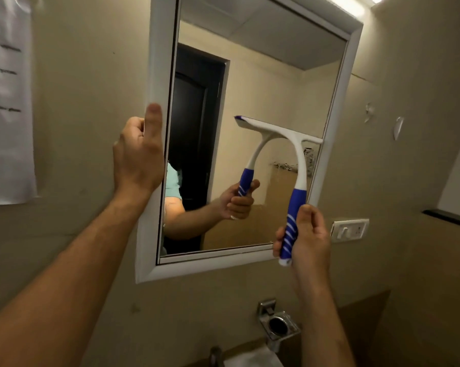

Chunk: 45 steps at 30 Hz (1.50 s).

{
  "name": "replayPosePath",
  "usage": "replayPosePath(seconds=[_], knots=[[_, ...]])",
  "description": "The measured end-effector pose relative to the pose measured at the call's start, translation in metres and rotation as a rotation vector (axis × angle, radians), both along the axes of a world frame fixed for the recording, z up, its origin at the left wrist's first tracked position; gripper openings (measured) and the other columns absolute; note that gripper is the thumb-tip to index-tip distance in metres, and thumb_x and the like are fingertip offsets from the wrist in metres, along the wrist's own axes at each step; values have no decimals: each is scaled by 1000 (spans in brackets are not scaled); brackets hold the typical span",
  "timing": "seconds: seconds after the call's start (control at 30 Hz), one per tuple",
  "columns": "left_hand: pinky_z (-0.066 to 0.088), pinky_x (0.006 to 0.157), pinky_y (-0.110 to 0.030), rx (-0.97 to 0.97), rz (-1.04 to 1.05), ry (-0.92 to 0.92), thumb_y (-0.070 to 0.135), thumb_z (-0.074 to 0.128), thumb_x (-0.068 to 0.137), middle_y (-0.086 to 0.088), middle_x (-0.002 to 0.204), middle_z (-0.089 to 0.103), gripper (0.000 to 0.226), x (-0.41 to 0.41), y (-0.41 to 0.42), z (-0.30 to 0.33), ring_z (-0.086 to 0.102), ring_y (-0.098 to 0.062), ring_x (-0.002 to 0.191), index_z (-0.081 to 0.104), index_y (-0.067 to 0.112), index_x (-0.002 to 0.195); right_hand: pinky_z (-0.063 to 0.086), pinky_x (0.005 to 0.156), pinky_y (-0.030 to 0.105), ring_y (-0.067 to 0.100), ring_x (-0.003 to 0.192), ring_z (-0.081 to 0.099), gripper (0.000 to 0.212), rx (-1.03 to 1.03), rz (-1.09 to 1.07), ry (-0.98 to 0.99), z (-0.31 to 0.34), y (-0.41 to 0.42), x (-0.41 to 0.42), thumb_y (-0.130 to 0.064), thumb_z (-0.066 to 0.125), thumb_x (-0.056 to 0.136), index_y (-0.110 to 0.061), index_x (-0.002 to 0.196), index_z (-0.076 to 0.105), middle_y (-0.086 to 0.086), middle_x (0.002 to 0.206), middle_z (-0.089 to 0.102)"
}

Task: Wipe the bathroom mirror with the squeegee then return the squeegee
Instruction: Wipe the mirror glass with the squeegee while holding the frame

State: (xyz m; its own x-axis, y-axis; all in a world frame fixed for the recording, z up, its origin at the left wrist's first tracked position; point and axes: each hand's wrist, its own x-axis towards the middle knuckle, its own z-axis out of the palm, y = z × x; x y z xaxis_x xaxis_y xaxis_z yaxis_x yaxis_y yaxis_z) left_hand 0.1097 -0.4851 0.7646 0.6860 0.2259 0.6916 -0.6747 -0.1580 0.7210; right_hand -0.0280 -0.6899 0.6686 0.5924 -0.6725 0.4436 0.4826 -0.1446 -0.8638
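The right hand (304, 234) wraps its fingers around the blue-and-white plastic squeegee (293, 181) – blade pressed on the glass, ready to wipe. Beyond, the left hand (138, 152) clasps the white-framed rectangular wall mirror (337, 123) – apparently steadying it.

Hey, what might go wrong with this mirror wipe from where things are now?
The squeegee blade sits tilted on the mirror, so it may leave streaks. The right hand holds only the low end of the handle, so pressure could be weak or the tool may slip. The left hand grips the frame and may smudge its edge.
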Motion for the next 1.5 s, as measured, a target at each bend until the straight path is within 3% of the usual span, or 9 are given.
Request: replayPosePath(seconds=[0.1, 0.23, 0.5, 0.57, 0.67, 0.87, 1.07, 1.27, 1.5], knots=[[34, 48, -6, 18, -12, -12, 57, 27, 98, 7, 65, 42, 44, -2, 1, 0, 38, -4, 56, 37, 26, 68, 49, 46, 32, 14, 48, 57, 39, -10, -82, 33, 6, -4, -3, -57, 49, 81, -30, 108, 59, 1, 58, 62], [31, 45, 1, -13, -34, -26, 53, 24, 99, 6, 67, 42, 45, -3, 2, -1, 38, -4, 57, 44, 18, 79, 45, 44, 27, 13, 46, 53, 41, -14, -153, 95, -7, -2, -5, -59, 47, 80, -26, 100, 60, 0, 56, 60], [32, 44, 1, -7, -62, -54, 50, 27, 100, 6, 66, 43, 43, -3, 6, -3, 39, -3, 55, 45, 13, 89, 44, 43, 22, 9, 52, 53, 42, -50, -347, 48, -5, 8, 3, -60, 42, 81, -28, 101, 59, 3, 71, 59], [32, 43, -1, 3, -75, -68, 52, 29, 99, 6, 66, 44, 43, -1, 8, -4, 40, -4, 55, 46, 13, 90, 45, 45, 22, 10, 59, 56, 38, -99, -408, -12, 6, 11, 9, -57, 41, 84, -43, 117, 56, 1, 86, 63], [32, 42, -1, 7, -85, -84, 53, 29, 98, 6, 67, 45, 43, 2, 9, -4, 40, -4, 56, 46, 14, 92, 44, 43, 18, 8, 62, 56, 33, -193, -462, -52, 8, 19, 17, -53, 40, 86, -68, 114, 45, -2, 90, 63], [32, 44, -9, 0, -90, -105, 58, 30, 96, 9, 68, 44, 44, 8, 9, -7, 38, -1, 57, 45, 17, 95, 43, 42, 20, 10, 59, 55, 36, -188, -443, 20, -41, 23, 6, -48, 43, 84, -65, 115, 48, -1, 87, 67], [31, 45, 2, -10, -96, -102, 54, 32, 97, 9, 68, 42, 40, 5, 8, -6, 36, 1, 56, 44, 17, 96, 43, 40, 21, 9, 51, 48, 36, -275, -468, 27, -5, 11, 1, -42, 41, 92, -69, 116, 43, 1, 86, 66], [30, 48, -16, -13, -75, -109, 60, 31, 95, 10, 69, 43, 45, 10, 6, -7, 39, 0, 58, 46, 18, 96, 43, 41, 20, 10, 56, 50, 35, -251, -414, 5, -10, 12, 1, -45, 43, 87, -67, 113, 50, 5, 89, 63], [31, 43, -1, -21, -120, -107, 55, 29, 98, 9, 68, 41, 40, 11, 7, -8, 37, 0, 57, 45, 18, 96, 41, 42, 16, 15, 64, 50, 36, -171, -420, 83, -58, 8, -9, -33, 42, 95, -64, 112, 50, 14, 98, 62]])
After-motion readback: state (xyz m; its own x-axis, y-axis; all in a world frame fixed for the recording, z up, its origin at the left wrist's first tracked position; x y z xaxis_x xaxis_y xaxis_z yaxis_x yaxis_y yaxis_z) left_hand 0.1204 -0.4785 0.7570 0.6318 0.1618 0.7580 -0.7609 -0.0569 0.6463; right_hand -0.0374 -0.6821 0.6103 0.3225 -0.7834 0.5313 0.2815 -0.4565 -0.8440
